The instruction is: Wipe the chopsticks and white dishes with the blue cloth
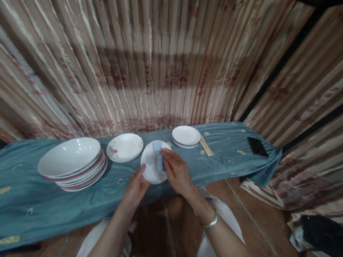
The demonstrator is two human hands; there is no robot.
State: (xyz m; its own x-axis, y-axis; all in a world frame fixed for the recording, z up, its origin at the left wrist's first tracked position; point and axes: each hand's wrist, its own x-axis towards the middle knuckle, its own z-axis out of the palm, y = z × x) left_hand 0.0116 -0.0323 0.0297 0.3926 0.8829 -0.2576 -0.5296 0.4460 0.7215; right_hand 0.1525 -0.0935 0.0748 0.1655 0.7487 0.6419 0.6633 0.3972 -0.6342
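Note:
My left hand (136, 185) grips the lower left rim of a small white plate (149, 155), thumb on its inner face. The plate is tilted up towards me above the table's front part. In my right hand (177, 170) is a light blue cloth (158, 150), pressed against the plate's inner face. Part of the cloth is hidden by my fingers. Close by on the left lies a short stack of white plates with a red flower print (126, 147). Behind and to the right sits a small stack of dark-rimmed white plates (186, 135).
A tall stack of large white dishes (72, 158) stands at the left on the blue-green tablecloth (35, 221). Wooden chopsticks (207, 146) lie right of the small stack, and a black phone (257, 147) lies farther right. Curtains (164, 65) hang behind; a dark bag (324, 237) is at lower right.

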